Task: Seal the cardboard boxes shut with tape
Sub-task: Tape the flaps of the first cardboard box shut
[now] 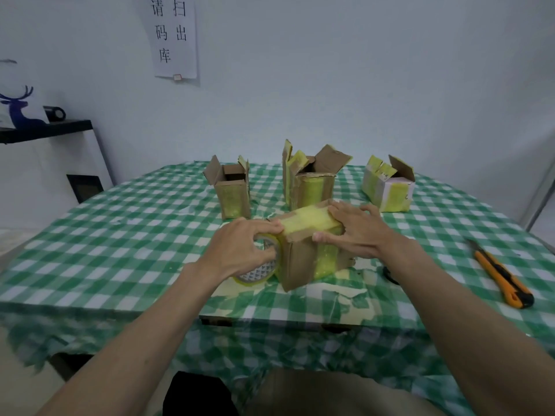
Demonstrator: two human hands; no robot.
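My left hand [240, 247] grips the tape roll [259, 265]; my right hand [357, 232], fingers flat, steadies the light, crushable box [306, 250] near the worktop's [120, 235] front edge.

near box [303, 262]: matt brown cardboard, yellowish glossy tape strips
tape roll [260, 273]: clear shiny plastic film
far boxes [232, 192]: rough worn cardboard
counter [120, 235]: green-white checked cloth, matt
knife [501, 276]: orange and black smooth plastic

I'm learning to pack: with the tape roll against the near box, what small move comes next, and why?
Probably pull the tape roll down the box side with the left hand; the strip already covers the top, where the right hand presses it.
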